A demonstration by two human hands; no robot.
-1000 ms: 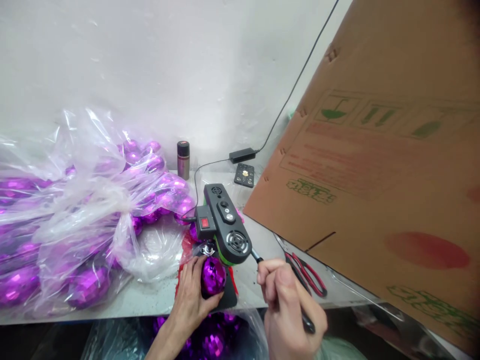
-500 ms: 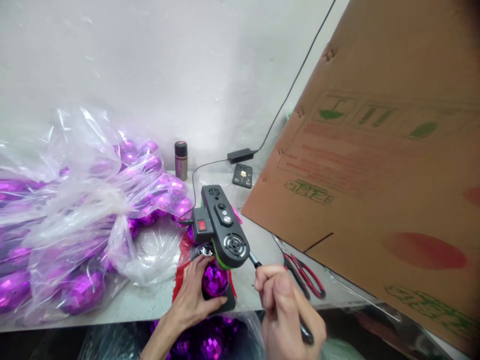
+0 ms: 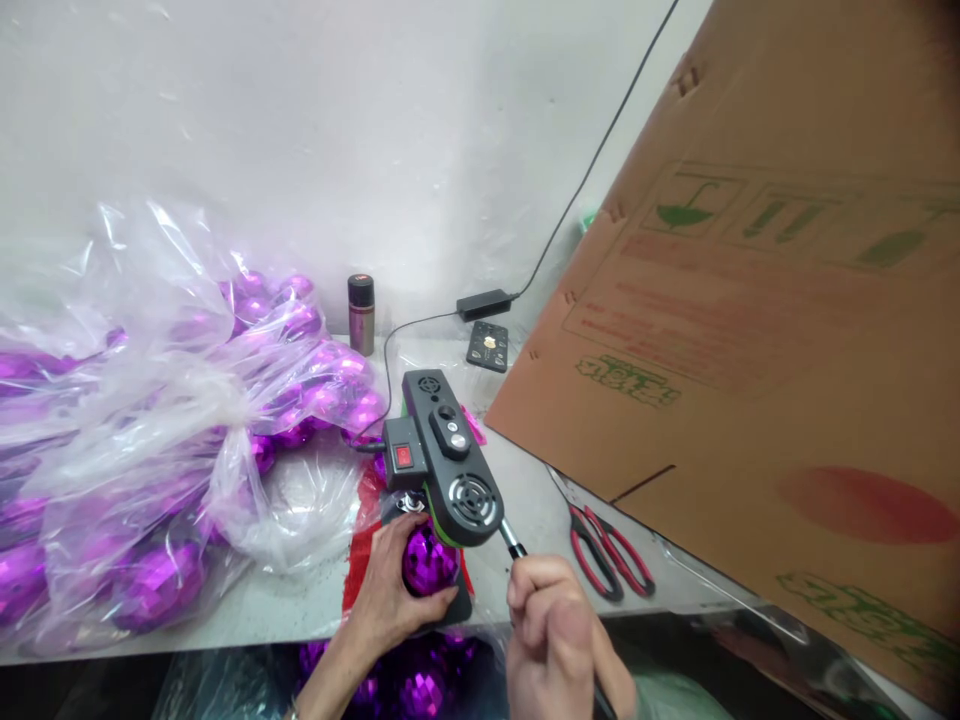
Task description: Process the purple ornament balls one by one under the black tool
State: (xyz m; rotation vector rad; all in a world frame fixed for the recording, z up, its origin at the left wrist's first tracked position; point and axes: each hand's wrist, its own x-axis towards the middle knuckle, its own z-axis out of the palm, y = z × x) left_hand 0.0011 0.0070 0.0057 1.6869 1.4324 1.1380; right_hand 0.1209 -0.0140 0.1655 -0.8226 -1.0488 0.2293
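Observation:
A shiny purple faceted ball [image 3: 430, 562] sits under the near end of a black device [image 3: 450, 450] with a green underside. My left hand [image 3: 386, 580] is curled round the ball, thumb on its near side and fingers on its left. A metal rod [image 3: 511, 535] with a black handle slants out from the device's near end. My right hand [image 3: 559, 625] is closed round that handle; its lower end shows below my fist. The device has round vents and a red switch on its side box. Beneath it are a black base and red cloth [image 3: 357, 560].
Clear plastic bags [image 3: 225, 420] of purple balls fill the left of the table; more balls [image 3: 427, 690] lie below its edge. Red-and-black scissors [image 3: 611, 550] lie right, beside a large leaning carton [image 3: 750, 300]. A bottle [image 3: 361, 315], power adapter [image 3: 484, 304] and black card-like object [image 3: 487, 346] stand behind.
My right hand has moved slightly lower and left with the handle, and more of the rod shows. The left hand stays round the ball. The camera view has shifted slightly.

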